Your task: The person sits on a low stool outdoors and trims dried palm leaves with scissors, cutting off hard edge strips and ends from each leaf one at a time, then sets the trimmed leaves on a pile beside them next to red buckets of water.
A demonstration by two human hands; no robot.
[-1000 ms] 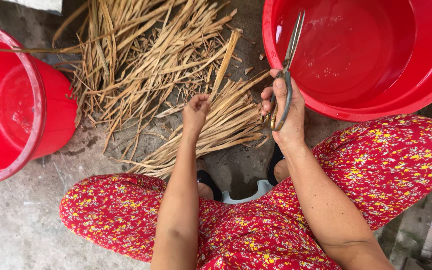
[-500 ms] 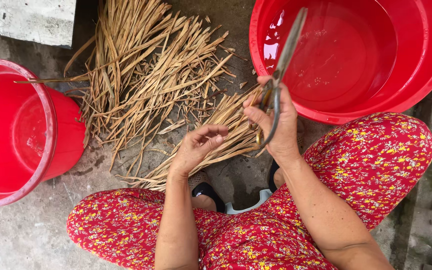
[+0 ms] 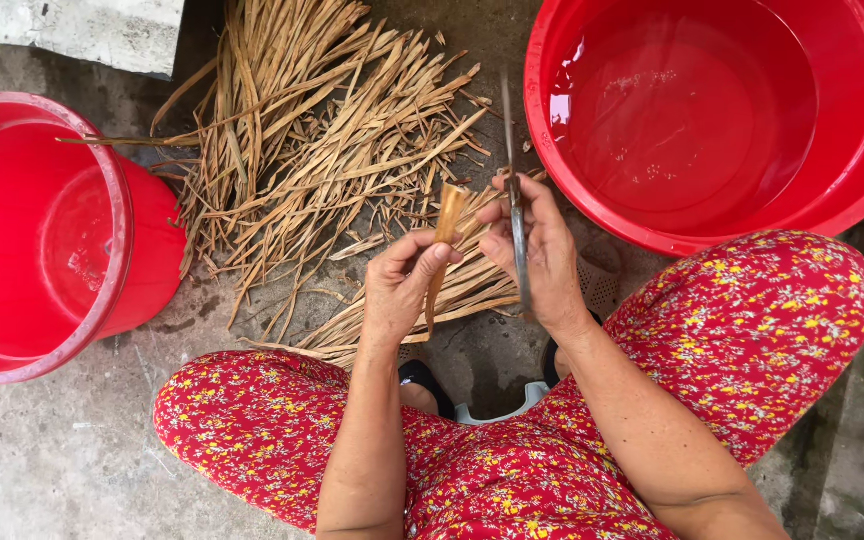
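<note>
Two hands, left hand [image 3: 399, 290] pinching tan strip [image 3: 445, 222], right hand [image 3: 537, 255] gripping scissors [image 3: 514, 180] (blades upright), red basin [image 3: 722, 120] beside.

A pile of dry strips [image 3: 322, 150] lies on the floor [image 3: 52, 460] at the middle of its far edge, between a bucket [image 3: 42, 235] at the left edge and a water-filled basin [image 3: 722, 120] in the far right corner. A slab [image 3: 82, 30] sits in the far left corner, behind the bucket. Nearer than the pile, the left hand [image 3: 402, 285] holds one strip [image 3: 444, 235] upright, just left of the right hand [image 3: 542, 255], whose scissors [image 3: 514, 190] point toward the basin. The person's knees [image 3: 512, 450] spread along the near edge.
</note>
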